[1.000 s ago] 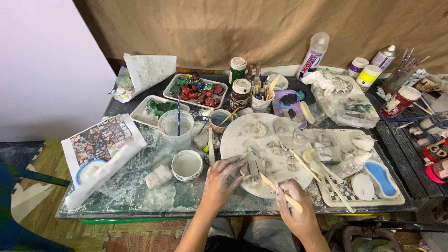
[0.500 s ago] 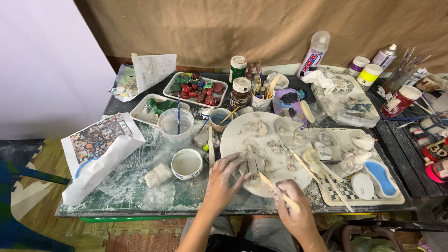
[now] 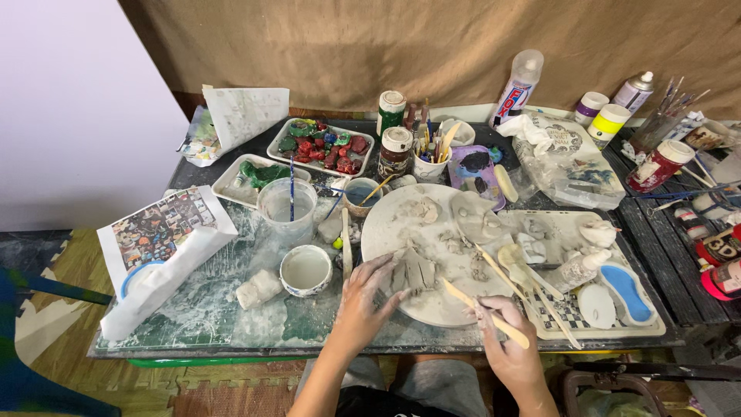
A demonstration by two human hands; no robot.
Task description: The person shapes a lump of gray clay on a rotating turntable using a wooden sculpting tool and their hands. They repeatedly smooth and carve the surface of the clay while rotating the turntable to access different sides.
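Far out to the left of my hands, a folded sheet of printed paper point(image 3: 158, 247) lies over the worktop point(image 3: 193, 340) edge, and nearer in a pale lump of clay point(image 3: 258, 288) and a small white cup point(image 3: 306, 269) stand just left of my left hand point(image 3: 367, 297). That hand lies flat, fingers spread and resting on the near edge of the round grey board point(image 3: 432, 232), its fingertips touching the grey clay piece point(image 3: 413, 270); it presses on the piece more than it grips it, so I call it an open hand. The clay piece sits just ahead of the left hand and up and to the left of my right hand point(image 3: 505, 340), so the left is plainly the nearer of the two. It looks like a low, lumpy slab of wet grey clay with ridged folds, much the same colour as the smeared board beneath it; I cannot make out a clear long axis. My right hand is closed around a wooden modelling stick point(image 3: 482, 313), whose length runs on a slant from the hand up and leftward, its tip pointing at the clay piece and stopping just short of it. Beyond the right hand, farther right, more wooden tools point(image 3: 532, 289) lie across a checked tray point(image 3: 587, 316) beside a blue oval dish point(image 3: 629, 282).
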